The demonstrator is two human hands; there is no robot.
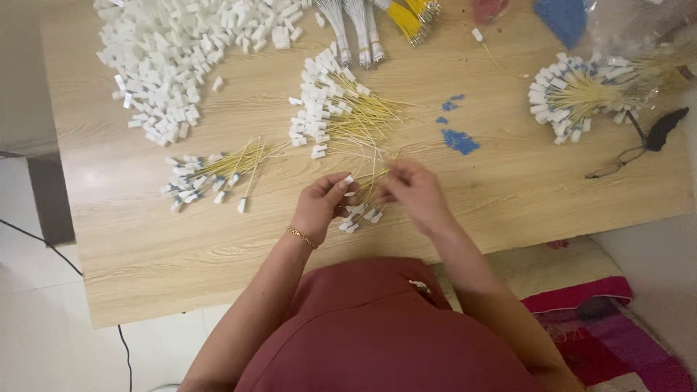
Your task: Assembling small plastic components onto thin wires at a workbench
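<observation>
- Pale wood-grain surface (145, 239) fills most of the head view, with white floor at the left and a red and purple rug (617, 341) at the lower right.
- Left hand (319, 207), a thin gold bracelet (301, 237) at its wrist, has fingers curled and pinches a white plastic tip (349, 179) on the end of a yellow wire.
- Right hand (415, 190) is closed over the far end of the same small bundle of yellow wires (369, 190); its fingertips seem to pinch the strands, though the exact grip is hard to make out.
- That bundle lies between the two hands at the near middle of the surface, its white-capped ends fanning out just under the left hand.
- Heap of loose white caps (174, 58) spreads over the far left corner.
- Fan of capped yellow wires (337, 109) lies just beyond the hands, a smaller fan (214, 174) sits to the left, and a round fan (581, 91) rests near the right edge.
- Blue specks (457, 139) are scattered between the middle fan and the round one.
- Tied bunches of grey and yellow wires (377, 22) sit at the far edge.
- Dark pair of glasses (639, 141) lies by the right edge.
</observation>
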